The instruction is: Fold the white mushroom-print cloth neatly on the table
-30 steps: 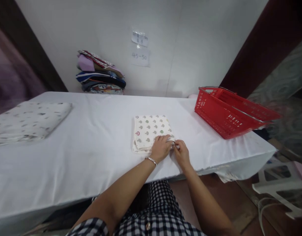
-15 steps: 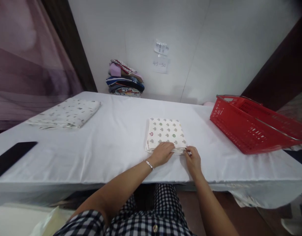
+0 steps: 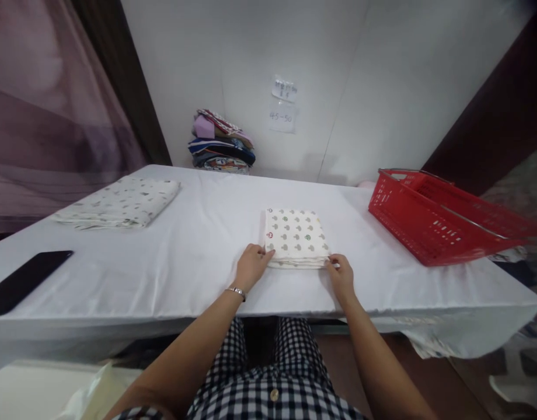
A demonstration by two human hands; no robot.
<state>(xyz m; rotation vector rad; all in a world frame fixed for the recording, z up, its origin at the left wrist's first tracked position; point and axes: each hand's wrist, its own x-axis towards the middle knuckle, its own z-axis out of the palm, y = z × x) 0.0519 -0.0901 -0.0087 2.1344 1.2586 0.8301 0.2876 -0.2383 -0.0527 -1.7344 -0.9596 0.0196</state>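
The folded mushroom-print cloth lies mid-table, close to the white table's front edge. There's a red basket at the table's right end, a spotted cloth and dark slab toward its left, a fabric pile beyond its back. The right hand pinches the near right corner; the left hand touches the near left, whether clamped I can't tell.

left hand: pinching folded cloth, near-left corner | right hand: pinching near-right corner | table: spotted cloth left, red basket right | fabric pile: by wall
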